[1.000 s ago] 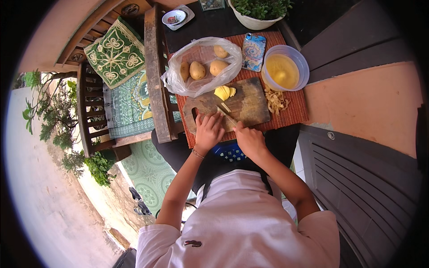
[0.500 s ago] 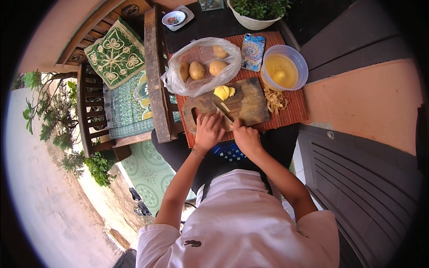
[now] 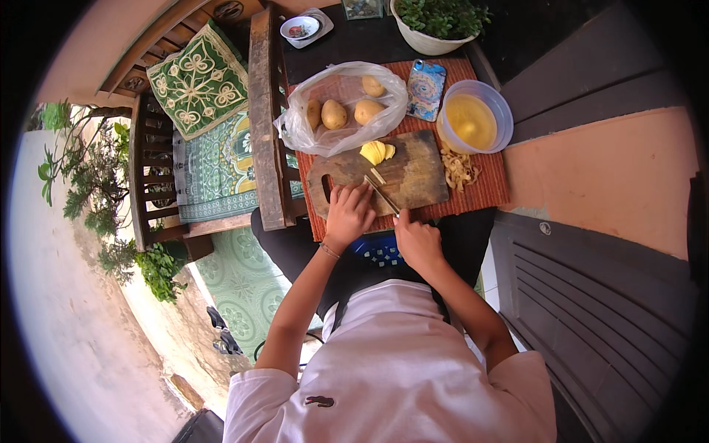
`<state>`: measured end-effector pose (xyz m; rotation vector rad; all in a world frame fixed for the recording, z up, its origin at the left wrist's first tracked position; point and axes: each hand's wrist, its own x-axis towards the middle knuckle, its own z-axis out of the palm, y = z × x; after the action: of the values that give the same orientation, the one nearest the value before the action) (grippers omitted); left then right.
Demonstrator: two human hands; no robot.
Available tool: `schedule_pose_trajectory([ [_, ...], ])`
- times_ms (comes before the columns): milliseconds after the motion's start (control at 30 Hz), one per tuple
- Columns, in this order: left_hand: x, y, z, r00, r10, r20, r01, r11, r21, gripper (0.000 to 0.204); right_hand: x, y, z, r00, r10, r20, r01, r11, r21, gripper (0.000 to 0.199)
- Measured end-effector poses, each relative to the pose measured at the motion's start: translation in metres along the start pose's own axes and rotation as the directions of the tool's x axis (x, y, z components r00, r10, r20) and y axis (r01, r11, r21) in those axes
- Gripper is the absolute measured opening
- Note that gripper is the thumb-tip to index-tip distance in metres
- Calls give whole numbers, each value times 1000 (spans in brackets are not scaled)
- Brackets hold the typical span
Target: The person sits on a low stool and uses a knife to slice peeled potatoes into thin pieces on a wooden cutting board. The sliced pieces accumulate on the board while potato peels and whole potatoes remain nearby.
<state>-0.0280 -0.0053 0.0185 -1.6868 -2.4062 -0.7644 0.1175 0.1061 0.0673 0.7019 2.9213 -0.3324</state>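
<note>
The person sits outside at a small dark table (image 3: 347, 44) with a red-brown woven mat (image 3: 487, 193) on it. A wooden cutting board (image 3: 413, 177) lies on the mat.

The left hand (image 3: 348, 214) rests on the board, fingers close together and pressed down on something too small to make out. The right hand (image 3: 416, 240) is closed around the handle of one knife (image 3: 382, 195), and the blade points onto the board. One pile of yellow slices (image 3: 377, 151) sits on the far side of the board.

One clear bag (image 3: 325, 125) holds three potatoes (image 3: 334, 114). One plastic bowl (image 3: 502, 111) has yellow liquid in it. One heap of peels (image 3: 459, 168) lies beside the board. One wooden bench (image 3: 262, 111) with two green cushions (image 3: 198, 80) stands to the left.
</note>
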Motion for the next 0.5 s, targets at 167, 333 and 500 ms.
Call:
schedule_pose_trajectory([
  [167,1,0,0,1000,-2,-1,2,1000,-8,43,-3,3,6,1000,-11,-16,12,996,85,23],
  [333,0,0,-1,1000,-1,-6,1,1000,-17,42,-4,4,1,998,-59,16,55,982,179,48],
  [500,1,1,-2,1000,-5,-4,4,1000,-24,44,-3,7,3,994,-103,-23,106,965,242,66],
])
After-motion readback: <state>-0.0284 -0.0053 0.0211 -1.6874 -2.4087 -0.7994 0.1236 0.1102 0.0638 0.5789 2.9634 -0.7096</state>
